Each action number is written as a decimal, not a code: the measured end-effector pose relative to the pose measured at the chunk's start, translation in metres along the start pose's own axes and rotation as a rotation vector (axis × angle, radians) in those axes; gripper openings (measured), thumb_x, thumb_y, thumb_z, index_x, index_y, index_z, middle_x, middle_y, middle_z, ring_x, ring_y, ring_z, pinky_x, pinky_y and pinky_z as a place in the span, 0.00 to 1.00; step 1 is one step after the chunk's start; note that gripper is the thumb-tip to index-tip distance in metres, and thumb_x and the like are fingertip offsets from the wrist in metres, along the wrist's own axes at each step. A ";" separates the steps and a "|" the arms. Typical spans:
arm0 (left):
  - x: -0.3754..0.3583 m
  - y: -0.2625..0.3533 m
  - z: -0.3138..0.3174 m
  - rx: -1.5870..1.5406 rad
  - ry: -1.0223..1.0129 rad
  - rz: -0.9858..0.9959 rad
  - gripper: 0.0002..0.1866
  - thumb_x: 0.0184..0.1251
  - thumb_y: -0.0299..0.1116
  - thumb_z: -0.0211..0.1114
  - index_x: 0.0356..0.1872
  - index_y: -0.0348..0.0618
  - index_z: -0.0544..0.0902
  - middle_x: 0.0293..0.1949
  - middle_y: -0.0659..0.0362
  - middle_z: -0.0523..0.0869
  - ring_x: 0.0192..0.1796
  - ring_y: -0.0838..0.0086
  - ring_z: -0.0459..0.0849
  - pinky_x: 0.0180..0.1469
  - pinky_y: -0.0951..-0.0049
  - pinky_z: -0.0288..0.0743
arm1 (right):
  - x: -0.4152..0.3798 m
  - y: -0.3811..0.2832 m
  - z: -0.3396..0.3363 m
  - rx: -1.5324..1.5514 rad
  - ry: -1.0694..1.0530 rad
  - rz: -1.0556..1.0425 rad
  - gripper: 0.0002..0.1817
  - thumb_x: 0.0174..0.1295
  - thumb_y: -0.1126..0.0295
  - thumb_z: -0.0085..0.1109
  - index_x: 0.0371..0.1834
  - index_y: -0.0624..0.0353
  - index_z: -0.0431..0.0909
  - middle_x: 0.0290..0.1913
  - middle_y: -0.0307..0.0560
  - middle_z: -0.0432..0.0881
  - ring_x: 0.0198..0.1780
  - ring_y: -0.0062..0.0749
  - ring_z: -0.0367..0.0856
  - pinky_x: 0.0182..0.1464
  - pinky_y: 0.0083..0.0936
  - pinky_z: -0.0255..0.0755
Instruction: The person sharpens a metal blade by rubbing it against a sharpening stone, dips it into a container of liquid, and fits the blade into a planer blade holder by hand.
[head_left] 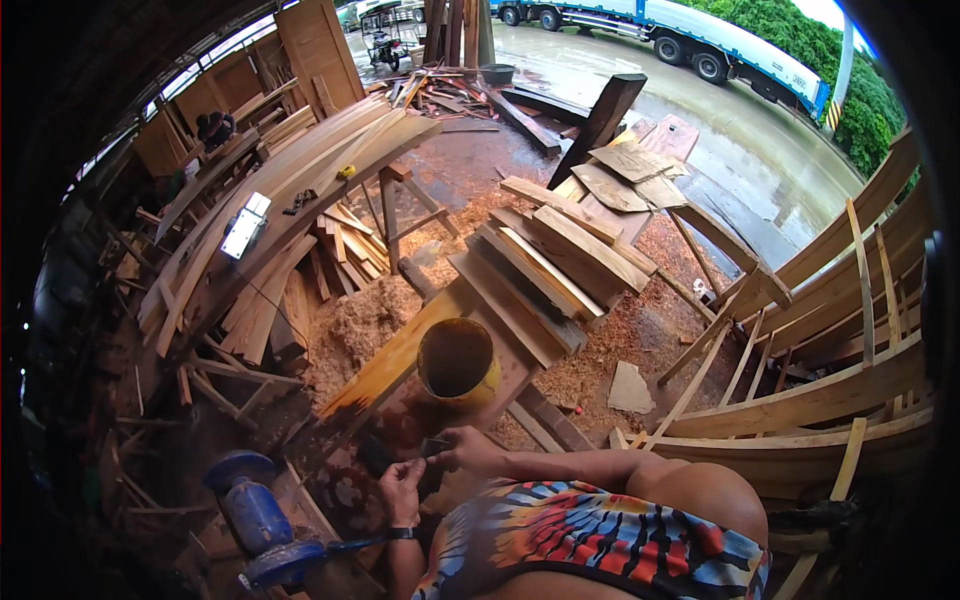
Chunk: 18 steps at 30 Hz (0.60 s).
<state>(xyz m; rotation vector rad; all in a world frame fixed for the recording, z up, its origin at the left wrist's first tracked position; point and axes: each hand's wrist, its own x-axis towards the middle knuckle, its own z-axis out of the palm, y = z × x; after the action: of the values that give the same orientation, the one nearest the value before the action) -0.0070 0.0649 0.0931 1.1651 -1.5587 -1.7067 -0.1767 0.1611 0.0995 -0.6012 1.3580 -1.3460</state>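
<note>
Both hands, left hand (402, 487) and right hand (466, 449), pinch a small dark piece (433, 447) just below the yellow bucket (459, 365), sawdust floor (600, 365) open rightward.

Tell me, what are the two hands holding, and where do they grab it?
Both the left hand and right hand pinch a small dark flat piece by its ends. What it is cannot be told.

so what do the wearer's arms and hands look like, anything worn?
Both hands are bare, no gloves. The left hand has a dark band, like a watch or strap, at the wrist. The right hand and its forearm are bare, with no sleeve showing.
</note>
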 end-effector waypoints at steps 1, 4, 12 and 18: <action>0.001 -0.002 -0.001 -0.004 -0.009 -0.003 0.11 0.68 0.34 0.75 0.35 0.37 0.85 0.34 0.64 0.86 0.37 0.82 0.79 0.45 0.79 0.72 | 0.001 0.002 0.000 0.002 -0.005 -0.006 0.20 0.59 0.67 0.75 0.50 0.68 0.82 0.32 0.41 0.84 0.33 0.23 0.81 0.36 0.24 0.76; 0.003 -0.009 -0.005 -0.010 -0.033 -0.009 0.11 0.66 0.32 0.76 0.38 0.35 0.87 0.36 0.64 0.87 0.39 0.82 0.81 0.47 0.79 0.75 | 0.001 0.003 0.000 -0.002 -0.018 -0.022 0.21 0.59 0.68 0.74 0.53 0.68 0.81 0.33 0.42 0.85 0.34 0.24 0.82 0.37 0.24 0.77; 0.003 -0.009 -0.008 0.059 -0.016 0.018 0.14 0.68 0.38 0.75 0.39 0.35 0.87 0.36 0.65 0.87 0.39 0.82 0.80 0.46 0.78 0.74 | 0.004 0.001 -0.001 -0.072 -0.033 -0.015 0.25 0.59 0.67 0.74 0.56 0.69 0.81 0.35 0.45 0.86 0.35 0.25 0.83 0.38 0.25 0.78; 0.003 -0.008 -0.008 0.103 -0.001 0.021 0.15 0.70 0.39 0.74 0.40 0.35 0.87 0.35 0.64 0.87 0.39 0.81 0.80 0.46 0.77 0.74 | 0.007 0.006 0.000 -0.045 -0.035 -0.007 0.26 0.58 0.66 0.74 0.57 0.70 0.80 0.35 0.45 0.86 0.35 0.25 0.83 0.38 0.25 0.78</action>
<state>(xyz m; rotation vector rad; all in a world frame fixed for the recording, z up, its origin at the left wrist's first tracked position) 0.0001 0.0598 0.0849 1.1948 -1.6703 -1.6305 -0.1770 0.1566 0.0919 -0.6577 1.3625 -1.3078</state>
